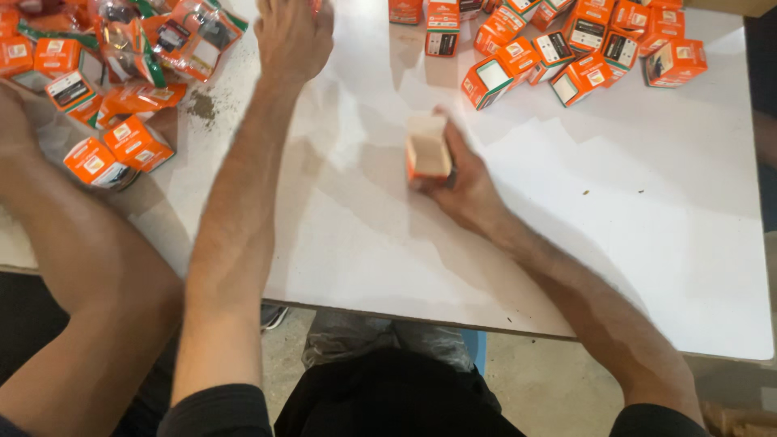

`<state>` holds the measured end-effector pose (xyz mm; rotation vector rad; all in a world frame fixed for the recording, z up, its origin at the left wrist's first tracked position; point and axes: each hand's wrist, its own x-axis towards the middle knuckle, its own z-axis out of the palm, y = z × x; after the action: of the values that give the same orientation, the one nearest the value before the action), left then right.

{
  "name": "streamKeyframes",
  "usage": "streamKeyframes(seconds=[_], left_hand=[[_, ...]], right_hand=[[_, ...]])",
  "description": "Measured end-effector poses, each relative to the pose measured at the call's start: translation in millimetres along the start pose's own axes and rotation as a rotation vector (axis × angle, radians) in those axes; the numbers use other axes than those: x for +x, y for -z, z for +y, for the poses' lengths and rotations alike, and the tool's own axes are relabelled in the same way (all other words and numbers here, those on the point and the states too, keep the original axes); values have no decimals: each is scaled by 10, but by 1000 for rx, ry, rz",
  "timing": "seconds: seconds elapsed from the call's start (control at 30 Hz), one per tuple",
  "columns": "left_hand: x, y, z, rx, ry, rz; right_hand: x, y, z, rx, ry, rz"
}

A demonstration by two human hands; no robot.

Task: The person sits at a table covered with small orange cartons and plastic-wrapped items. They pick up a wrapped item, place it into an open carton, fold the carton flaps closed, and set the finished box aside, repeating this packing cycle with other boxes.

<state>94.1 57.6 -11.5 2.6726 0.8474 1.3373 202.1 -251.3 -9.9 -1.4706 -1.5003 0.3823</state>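
Observation:
My right hand [469, 190] grips a small orange carton [427, 146] with its flaps open, held just above the middle of the white table [631, 243]. My left hand [291, 36] is stretched far forward to the table's back edge, seen from behind, fingers curled; whether it holds anything is hidden. It lies between a heap of orange cartons and clear-wrapped packets [121, 65] at the left and a cluster of orange cartons [566, 48] at the back right.
Another person's bare forearm [57, 235] reaches in from the lower left toward the left heap. A smear of brown crumbs [202, 105] lies beside that heap. The table's near edge [405, 311] runs above my lap.

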Motion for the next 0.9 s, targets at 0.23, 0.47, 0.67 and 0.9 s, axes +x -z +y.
streamKeyframes(seconds=[0.23, 0.47, 0.67, 0.9], left_hand=[[-484, 66, -39, -48, -173, -331], [-771, 825, 739, -427, -114, -283], [-1006, 1124, 1229, -315, -594, 15], [-845, 1102, 1320, -323, -543, -327]], right_hand=[[-94, 90, -112, 125, -234, -224], [-34, 154, -64, 23, -204, -62], [-21, 166, -6, 93, -236, -108], [0, 168, -29, -12, -167, -90]])
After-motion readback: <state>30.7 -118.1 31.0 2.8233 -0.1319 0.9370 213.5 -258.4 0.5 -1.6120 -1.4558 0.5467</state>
